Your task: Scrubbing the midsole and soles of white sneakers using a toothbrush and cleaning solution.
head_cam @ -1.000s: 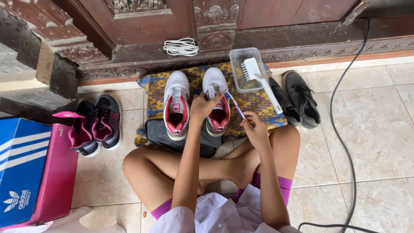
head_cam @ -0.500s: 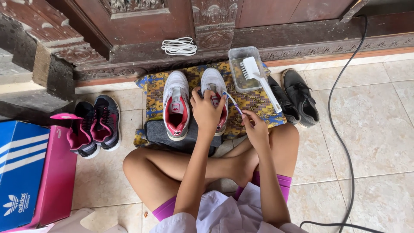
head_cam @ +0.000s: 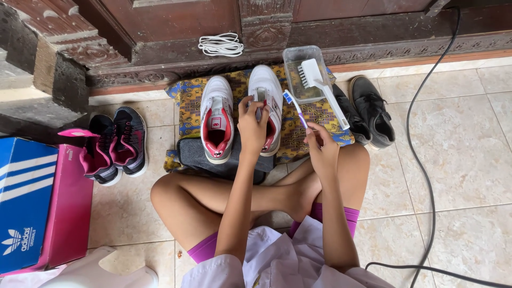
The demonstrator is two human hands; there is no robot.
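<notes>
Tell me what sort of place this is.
Probably a house doorstep or porch: a carved wooden door above a tiled floor, with pairs of shoes on the floor. The left hand holds a sneaker; the right hand holds a toothbrush.

Looked smooth and faintly glossy: the white leather-like uppers of the sneakers (head_cam: 265,101), gripped by the left hand (head_cam: 252,125). Held in the right hand (head_cam: 321,150): a toothbrush (head_cam: 295,108) of shiny plastic. Sat on a patterned woven cloth (head_cam: 314,114), matt. Beside it, a clear plastic tub (head_cam: 296,56), a matt carved wooden door sill (head_cam: 160,53), and glazed, slightly mottled floor tiles (head_cam: 458,160).
</notes>
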